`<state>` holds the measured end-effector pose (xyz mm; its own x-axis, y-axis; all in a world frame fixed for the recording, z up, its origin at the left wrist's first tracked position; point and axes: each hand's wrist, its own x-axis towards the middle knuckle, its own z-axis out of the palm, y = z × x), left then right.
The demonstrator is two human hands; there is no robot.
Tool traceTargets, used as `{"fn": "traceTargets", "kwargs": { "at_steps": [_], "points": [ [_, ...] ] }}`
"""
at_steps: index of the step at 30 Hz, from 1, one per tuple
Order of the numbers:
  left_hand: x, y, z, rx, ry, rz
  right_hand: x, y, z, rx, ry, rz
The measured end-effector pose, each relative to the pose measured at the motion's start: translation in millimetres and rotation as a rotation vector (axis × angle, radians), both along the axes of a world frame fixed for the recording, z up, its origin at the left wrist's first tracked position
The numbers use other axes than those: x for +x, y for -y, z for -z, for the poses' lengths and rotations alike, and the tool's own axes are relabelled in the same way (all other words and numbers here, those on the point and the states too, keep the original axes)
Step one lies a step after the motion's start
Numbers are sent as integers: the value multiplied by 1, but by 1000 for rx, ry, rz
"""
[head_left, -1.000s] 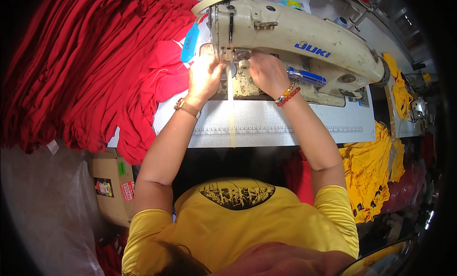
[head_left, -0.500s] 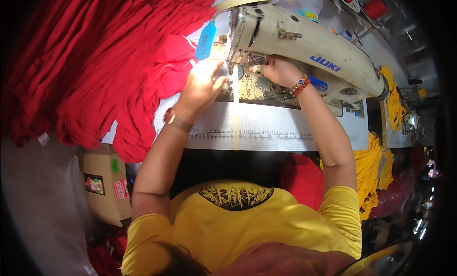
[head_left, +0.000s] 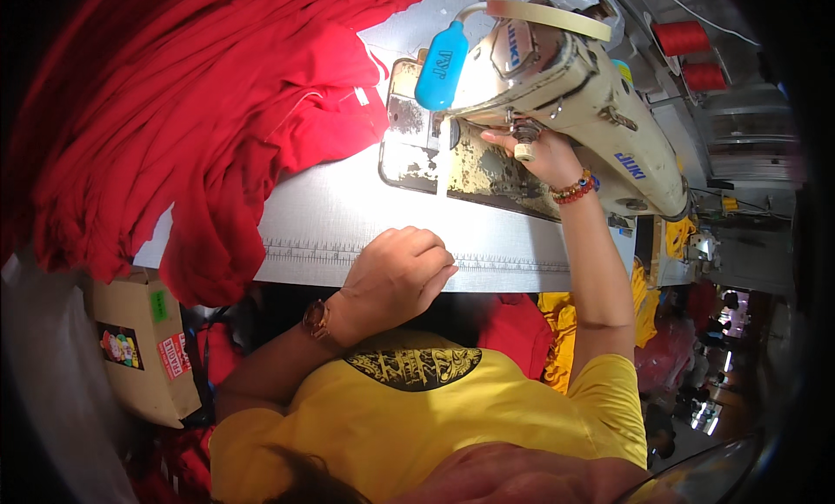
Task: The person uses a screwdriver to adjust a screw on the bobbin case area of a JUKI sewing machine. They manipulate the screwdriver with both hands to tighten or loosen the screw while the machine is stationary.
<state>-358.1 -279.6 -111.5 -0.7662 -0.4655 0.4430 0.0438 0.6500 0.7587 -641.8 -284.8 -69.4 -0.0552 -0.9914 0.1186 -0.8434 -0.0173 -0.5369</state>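
Note:
My left hand (head_left: 396, 273) is closed over the table's front edge, fingers curled and thumb pressed to them; whatever it may hold is hidden. A narrow pale tape (head_left: 443, 169) runs from under the head of the sewing machine (head_left: 578, 91) toward me across the worn metal bed (head_left: 478, 160); its near end fades into the bright table. My right hand (head_left: 552, 160) reaches under the machine's arm, just behind a round knob (head_left: 524, 143). Its visible fingers stretch left toward the needle area, the rest being hidden by the knob.
Red fabric (head_left: 261, 113) is heaped along the table's left side. A blue lamp (head_left: 442, 66) hangs at the machine's head. Red thread cones (head_left: 683, 39) stand at the far right. A cardboard box (head_left: 143, 347) sits lower left, yellow cloth (head_left: 557, 321) below the table's right side.
My left hand has come from beside the needle back to the table's front edge, its fingers now curled. The right hand remains by the machine head. The view has shifted.

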Motion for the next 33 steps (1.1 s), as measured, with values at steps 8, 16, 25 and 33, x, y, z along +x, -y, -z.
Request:
{"fn": "traceTargets", "kwargs": {
  "at_steps": [8,16,25,33],
  "points": [
    [6,9,-5,116,38,99,-1,-8,-5,19,81,-209],
    [-71,23,-25,1668,-381,-39,6,2,6,27,225,30],
    [-141,30,2,1561,-749,-84,-17,10,28,98,188,56],
    [-140,43,11,1502,-729,-139,12,-1,-21,91,-36,50]
  ]
}}
